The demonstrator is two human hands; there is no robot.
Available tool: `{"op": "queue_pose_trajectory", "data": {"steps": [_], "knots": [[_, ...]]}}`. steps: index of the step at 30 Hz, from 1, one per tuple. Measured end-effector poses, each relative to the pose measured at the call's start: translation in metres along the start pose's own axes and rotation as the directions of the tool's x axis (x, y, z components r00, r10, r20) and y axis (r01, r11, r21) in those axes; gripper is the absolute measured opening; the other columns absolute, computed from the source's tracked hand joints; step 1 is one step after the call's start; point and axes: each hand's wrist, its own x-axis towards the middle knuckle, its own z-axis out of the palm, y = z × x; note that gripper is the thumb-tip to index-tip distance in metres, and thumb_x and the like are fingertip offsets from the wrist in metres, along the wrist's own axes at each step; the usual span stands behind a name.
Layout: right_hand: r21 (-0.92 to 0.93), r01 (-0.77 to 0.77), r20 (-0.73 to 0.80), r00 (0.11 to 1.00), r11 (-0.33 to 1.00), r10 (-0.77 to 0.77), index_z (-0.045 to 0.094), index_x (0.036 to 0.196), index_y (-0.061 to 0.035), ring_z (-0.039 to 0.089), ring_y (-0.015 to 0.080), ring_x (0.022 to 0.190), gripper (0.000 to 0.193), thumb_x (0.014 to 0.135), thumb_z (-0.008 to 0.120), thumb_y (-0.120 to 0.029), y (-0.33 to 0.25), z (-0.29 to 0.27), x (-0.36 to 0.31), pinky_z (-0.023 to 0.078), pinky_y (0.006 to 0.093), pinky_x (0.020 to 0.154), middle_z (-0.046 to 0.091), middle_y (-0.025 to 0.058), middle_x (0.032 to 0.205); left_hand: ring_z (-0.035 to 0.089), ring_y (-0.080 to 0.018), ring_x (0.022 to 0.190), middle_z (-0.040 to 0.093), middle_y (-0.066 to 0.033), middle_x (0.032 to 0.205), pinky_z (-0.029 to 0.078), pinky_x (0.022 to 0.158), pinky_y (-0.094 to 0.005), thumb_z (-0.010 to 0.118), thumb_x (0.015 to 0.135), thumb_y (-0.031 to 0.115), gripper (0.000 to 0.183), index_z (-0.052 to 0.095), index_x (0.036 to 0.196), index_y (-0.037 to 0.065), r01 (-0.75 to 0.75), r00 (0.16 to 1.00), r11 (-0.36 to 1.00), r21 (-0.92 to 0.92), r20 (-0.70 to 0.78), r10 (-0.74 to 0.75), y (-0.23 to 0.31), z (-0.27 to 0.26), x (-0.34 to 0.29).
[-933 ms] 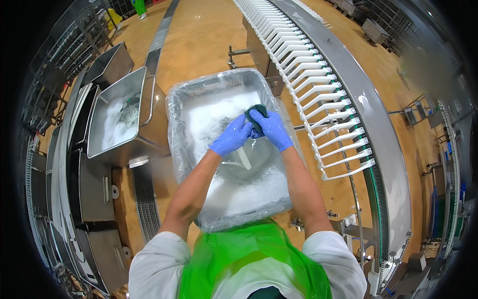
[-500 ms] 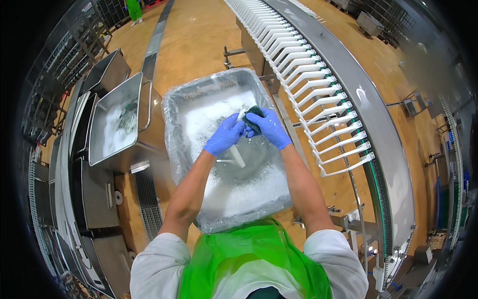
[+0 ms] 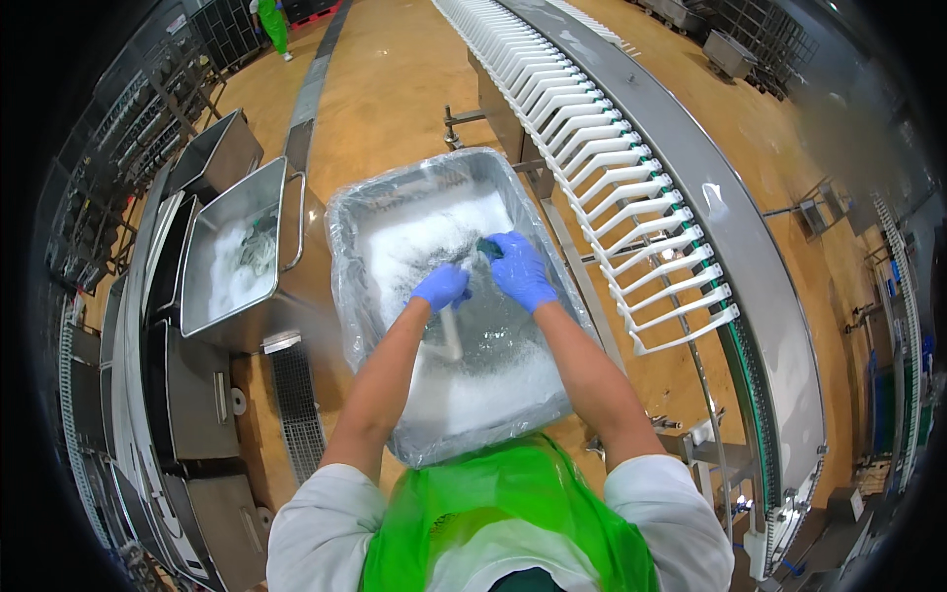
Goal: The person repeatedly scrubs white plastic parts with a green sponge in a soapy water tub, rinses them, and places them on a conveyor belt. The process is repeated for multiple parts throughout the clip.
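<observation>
Right, both blue-gloved hands are over the soapy water, well inside the grey tub with its clear plastic liner. On the left, the left hand is curled around a slim white plastic piece, whose near end slants out below the fingers, blurred at the water; the grip itself is mostly hidden behind the knuckles. Over to the right and slightly farther, the right hand has its fingers closed on a dark green scouring pad, the pad poking out at the left of the glove. The two hands are apart, a patch of greyish water between them. White suds lie thick at the near end of the tub, with more at the far end.

Just left of the tub, a steel bin holds foam and some greyish-green, tangled material. On the right, a curved conveyor sweeps past, lined with white plastic fins. And far left, another person in green stands on the tan floor.
</observation>
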Motion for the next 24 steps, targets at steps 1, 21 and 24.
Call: {"op": "queue_pose_trajectory", "data": {"steps": [1, 21, 24], "knots": [[-0.012, -0.003, 0.028, 1.0, 1.0, 0.004, 0.069, 0.101, -0.0141, 0.062, 0.0336, 0.093, 0.025, 0.078, 0.06, -0.012, -0.007, -0.007, 0.002, 0.049, 0.0454, 0.082, 0.063, 0.0139, 0.095, 0.059, -0.0184, 0.062, 0.061, -0.012, 0.073, 0.051, 0.059, -0.0329, 0.046, 0.09, 0.016, 0.025, 0.063, 0.083, -0.001, -0.013, 0.999, 0.992, -0.128, 0.043, 0.019, 0.018, -0.004, -0.007], [0.496, -0.125, 0.223, 0.975, 0.859, 0.013, 0.057, 0.123, -0.0039, 0.059, 0.0163, 0.09, 0.03, 0.093, 0.055, -0.003, -0.013, 0.01, 0.02, 0.05, 0.03, 0.081, 0.063, 0.0085, 0.105, 0.051, -0.0151, 0.048, 0.051, -0.0067, 0.063, 0.045, 0.044, -0.0316, 0.04, 0.093, 0.021, 0.027, 0.053, 0.078, 0.001, -0.227, 0.972, 0.793, -0.565, -0.188, 0.143, 0.055, -0.002, -0.04], [0.498, -0.141, 0.238, 0.971, 0.856, 0.021, 0.059, 0.117, -0.0035, 0.059, 0.0151, 0.083, 0.025, 0.093, 0.057, -0.005, -0.011, 0.005, 0.018, 0.051, 0.0311, 0.074, 0.064, 0.0084, 0.095, 0.053, -0.0169, 0.045, 0.054, -0.0093, 0.059, 0.044, 0.042, -0.0328, 0.042, 0.092, 0.022, 0.034, 0.055, 0.07, 0.0, -0.279, 0.959, 0.776, -0.566, -0.209, 0.193, 0.049, 0.002, -0.031]]}}
